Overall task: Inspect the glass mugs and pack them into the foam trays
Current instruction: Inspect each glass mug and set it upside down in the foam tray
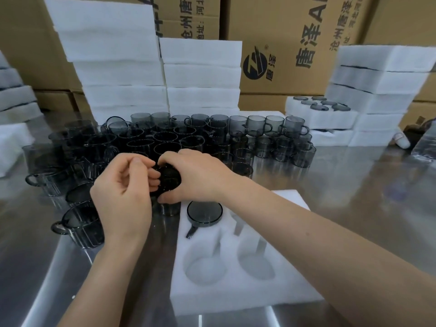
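Note:
A smoky grey glass mug (pixel 168 179) is held above the steel table between both hands. My left hand (pixel 125 192) curls its fingers against the mug's left side. My right hand (pixel 195 175) wraps over its top and right side, so most of the mug is hidden. Just below them lies a white foam tray (pixel 238 289) with round pockets. One mug (pixel 204 213) sits upside down in the tray's far left pocket, handle toward me. Two near pockets are empty. Several more grey mugs (pixel 165 138) crowd the table behind and left of my hands.
Stacks of white foam trays (pixel 122 74) rise behind the mugs, in front of printed cardboard boxes (pixel 295 50). At the right stand more foam stacks (pixel 377 90), one open tray (pixel 318 112) showing packed mugs. A clear plastic bag (pixel 424 145) lies at the far right edge.

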Tool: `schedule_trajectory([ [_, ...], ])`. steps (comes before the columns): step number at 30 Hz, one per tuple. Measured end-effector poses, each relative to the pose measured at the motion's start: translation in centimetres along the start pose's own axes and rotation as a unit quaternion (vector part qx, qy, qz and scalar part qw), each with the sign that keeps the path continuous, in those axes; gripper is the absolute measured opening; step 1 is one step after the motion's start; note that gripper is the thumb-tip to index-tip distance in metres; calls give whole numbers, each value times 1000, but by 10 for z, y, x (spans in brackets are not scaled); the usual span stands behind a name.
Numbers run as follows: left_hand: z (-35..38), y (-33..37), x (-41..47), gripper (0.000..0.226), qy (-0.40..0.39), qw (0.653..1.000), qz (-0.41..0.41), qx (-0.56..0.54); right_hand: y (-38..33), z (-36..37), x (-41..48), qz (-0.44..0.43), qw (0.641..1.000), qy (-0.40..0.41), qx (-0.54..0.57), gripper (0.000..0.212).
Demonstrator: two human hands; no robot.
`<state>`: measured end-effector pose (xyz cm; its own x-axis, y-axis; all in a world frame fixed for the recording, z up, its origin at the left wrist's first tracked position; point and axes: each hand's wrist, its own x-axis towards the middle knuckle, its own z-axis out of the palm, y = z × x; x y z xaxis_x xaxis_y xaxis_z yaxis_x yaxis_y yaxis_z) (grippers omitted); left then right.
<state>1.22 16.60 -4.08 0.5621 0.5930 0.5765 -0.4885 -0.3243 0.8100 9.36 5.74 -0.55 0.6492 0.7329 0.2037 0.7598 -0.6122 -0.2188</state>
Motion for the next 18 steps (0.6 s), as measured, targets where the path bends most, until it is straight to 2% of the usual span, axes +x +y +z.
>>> schedule_trajectory([
  [5,4,4,0,23,-2,1000,9,9,-1,1,-3,-15,999,30,-30,56],
  [9,9,9,4,22,-4,998,60,27,9,-17,-12,36,988,75,133,48],
  [11,14,13,7,30,-31,997,62,23,17,-29,-19,67,971,106,204,40],
  [13,24,19,11,45,-95,994,44,9,26,-39,-28,92,925,106,354,29],
  [15,37,24,14,59,-180,983,29,10,36,-45,-39,99,853,97,503,22],
  [18,56,27,18,72,-297,952,37,61,52,-50,-53,94,790,105,596,19],
])
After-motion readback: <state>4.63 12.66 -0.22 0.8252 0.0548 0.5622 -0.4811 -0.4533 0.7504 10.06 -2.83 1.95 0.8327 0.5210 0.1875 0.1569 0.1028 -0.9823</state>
